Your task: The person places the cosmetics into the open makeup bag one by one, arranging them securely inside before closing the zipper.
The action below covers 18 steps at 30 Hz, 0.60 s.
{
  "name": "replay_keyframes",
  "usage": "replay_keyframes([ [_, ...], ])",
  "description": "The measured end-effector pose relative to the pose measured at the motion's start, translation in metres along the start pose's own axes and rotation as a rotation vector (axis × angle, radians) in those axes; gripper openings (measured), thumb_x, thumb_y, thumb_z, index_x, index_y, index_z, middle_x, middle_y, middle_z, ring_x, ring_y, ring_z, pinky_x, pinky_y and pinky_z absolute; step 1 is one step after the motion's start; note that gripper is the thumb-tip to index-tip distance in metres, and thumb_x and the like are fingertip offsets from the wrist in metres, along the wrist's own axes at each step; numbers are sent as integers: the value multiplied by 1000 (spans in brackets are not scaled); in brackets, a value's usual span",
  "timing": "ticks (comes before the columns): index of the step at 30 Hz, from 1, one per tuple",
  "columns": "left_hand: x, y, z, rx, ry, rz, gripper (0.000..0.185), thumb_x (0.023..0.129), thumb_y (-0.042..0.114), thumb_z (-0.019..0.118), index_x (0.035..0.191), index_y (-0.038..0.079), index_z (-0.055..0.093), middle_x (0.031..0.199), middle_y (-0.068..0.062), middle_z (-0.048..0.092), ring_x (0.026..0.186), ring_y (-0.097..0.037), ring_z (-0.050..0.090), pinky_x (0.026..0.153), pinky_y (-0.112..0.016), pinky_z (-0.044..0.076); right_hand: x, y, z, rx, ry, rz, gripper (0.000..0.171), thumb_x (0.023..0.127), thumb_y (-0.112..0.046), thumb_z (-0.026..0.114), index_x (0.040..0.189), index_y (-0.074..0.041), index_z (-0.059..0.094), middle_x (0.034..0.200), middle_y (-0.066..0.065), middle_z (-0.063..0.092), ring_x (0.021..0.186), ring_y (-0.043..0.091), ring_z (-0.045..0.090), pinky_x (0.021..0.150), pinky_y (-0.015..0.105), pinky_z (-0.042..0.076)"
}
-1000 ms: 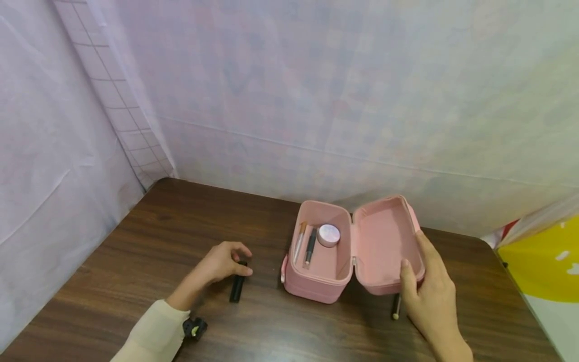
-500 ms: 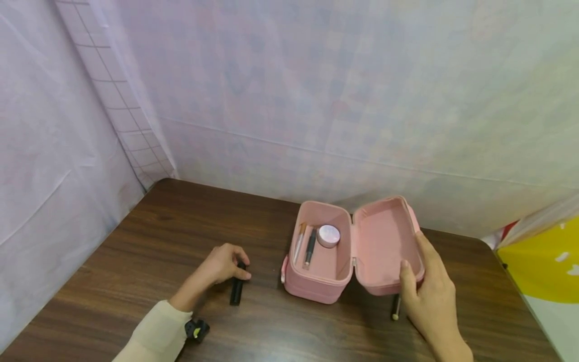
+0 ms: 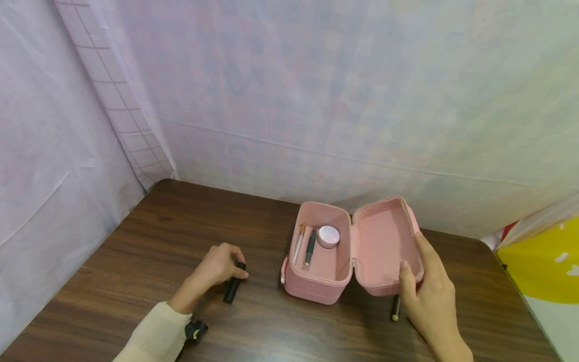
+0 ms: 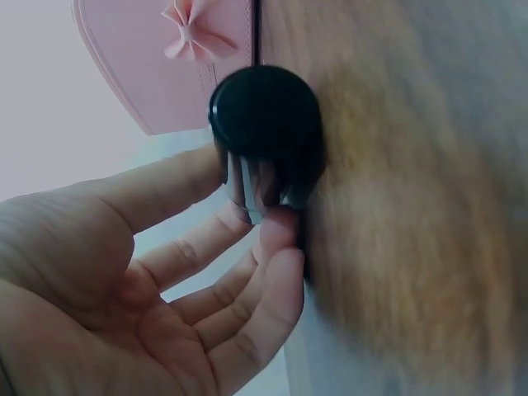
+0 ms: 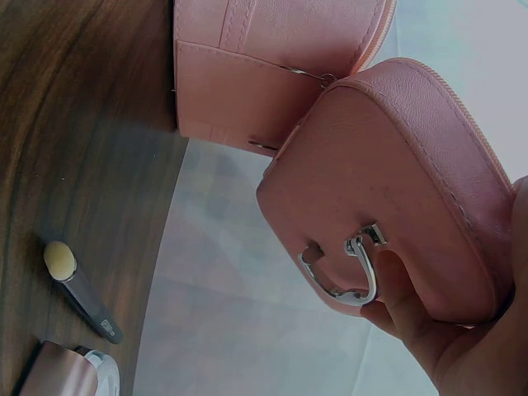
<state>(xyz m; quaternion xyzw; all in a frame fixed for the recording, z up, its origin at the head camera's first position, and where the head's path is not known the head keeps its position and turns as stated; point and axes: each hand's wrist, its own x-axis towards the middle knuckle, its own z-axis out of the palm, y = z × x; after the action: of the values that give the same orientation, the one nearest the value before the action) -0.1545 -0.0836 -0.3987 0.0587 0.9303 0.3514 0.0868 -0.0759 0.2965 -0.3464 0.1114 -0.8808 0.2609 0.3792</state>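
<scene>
An open pink case (image 3: pixel 316 274) stands on the brown table (image 3: pixel 149 241), its lid (image 3: pixel 384 246) swung out to the right. Inside lie a brush (image 3: pixel 299 241), a dark pen (image 3: pixel 310 247) and a round compact (image 3: pixel 328 236). My left hand (image 3: pixel 221 264) pinches the top end of a black tube (image 3: pixel 231 290) lying left of the case; the left wrist view shows the tube (image 4: pixel 264 111) end-on between thumb and fingers (image 4: pixel 276 247). My right hand (image 3: pixel 425 291) grips the lid's outer edge, thumb on its front. In the right wrist view the lid (image 5: pixel 396 190) carries a metal ring (image 5: pixel 351 272).
A small sponge-tipped applicator (image 3: pixel 395 307) lies on the table just left of my right hand, also visible as the applicator (image 5: pixel 78 289). Pale cloth walls close the back and left. A yellow object (image 3: pixel 547 261) sits beyond the table's right edge.
The black tube has tilted under my left hand, its lower end swinging left. My right hand and the case have stayed where they were.
</scene>
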Motion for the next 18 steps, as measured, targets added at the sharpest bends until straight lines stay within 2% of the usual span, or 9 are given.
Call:
replay_keyframes([
  [2, 0, -1, 0, -22, 3, 3, 22, 67, 13, 87, 80, 11, 69, 56, 0, 57, 47, -12, 55, 48, -25, 44, 0, 0, 0, 2, 1, -4, 62, 84, -4, 60, 143, -5, 42, 137, 23, 48, 108, 51, 52, 73, 66, 44],
  [11, 1, -2, -3, -111, -44, -14, 22, 69, 9, 85, 84, 10, 69, 57, -3, 56, 47, -16, 54, 43, -24, 41, 0, 1, 1, 1, 3, -12, 60, 85, -4, 60, 142, -3, 42, 137, 23, 48, 108, 51, 51, 73, 66, 44],
  [14, 3, -5, -4, -182, -76, -20, 21, 71, 8, 84, 86, 9, 69, 58, -4, 57, 47, -17, 54, 42, -26, 41, 0, 0, 1, 1, -1, -3, 61, 85, -4, 60, 143, -3, 42, 137, 23, 47, 109, 51, 51, 73, 66, 44],
  [18, 5, -11, -5, -301, -116, -37, 21, 72, 5, 82, 88, 6, 69, 62, -5, 62, 48, -18, 56, 46, -30, 48, 0, 0, 0, 0, -7, 7, 62, 85, -4, 60, 144, -5, 41, 137, 24, 47, 108, 51, 51, 73, 67, 43],
])
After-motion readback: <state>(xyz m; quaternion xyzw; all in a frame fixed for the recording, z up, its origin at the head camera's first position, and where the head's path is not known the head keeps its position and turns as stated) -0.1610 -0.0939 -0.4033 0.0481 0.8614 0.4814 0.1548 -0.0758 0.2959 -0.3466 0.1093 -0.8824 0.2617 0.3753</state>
